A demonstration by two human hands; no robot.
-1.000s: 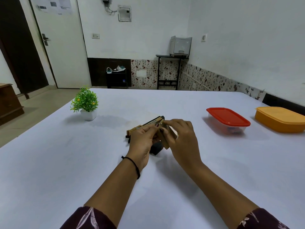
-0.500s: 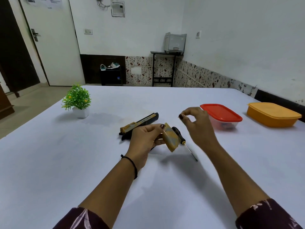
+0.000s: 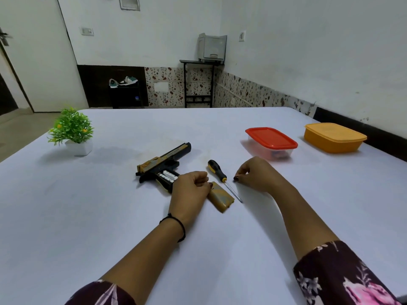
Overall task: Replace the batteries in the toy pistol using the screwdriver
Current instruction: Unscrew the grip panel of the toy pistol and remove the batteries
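White tabletop (image 3: 88,216) fills most of my view, with plain walls beyond it. The toy pistol (image 3: 164,165) lies on its side at the middle, muzzle pointing away from me. Its grip compartment is open and the batteries (image 3: 168,175) are still seated inside. My left hand (image 3: 189,190) rests just beside the grip, fingers curled narrow, thumb tip on the near end of the battery cover (image 3: 221,199), which lies flat; whether I am pinching it I cannot tell. The screwdriver (image 3: 218,172) lies between my hands, untouched. My right hand (image 3: 256,176) is down at the tabletop, thumb and forefinger pressed together on something too small to make out; I would guess the cover's screw. A red-lidded container (image 3: 272,142) and an orange container (image 3: 334,137) sit farther right, and a potted plant (image 3: 72,130) far left. If that is a screw, it could roll off unseen once released, or get swept by a sleeve. Half a second ago the cover was lifted in my left hand and my right was raised; now both are lowered.
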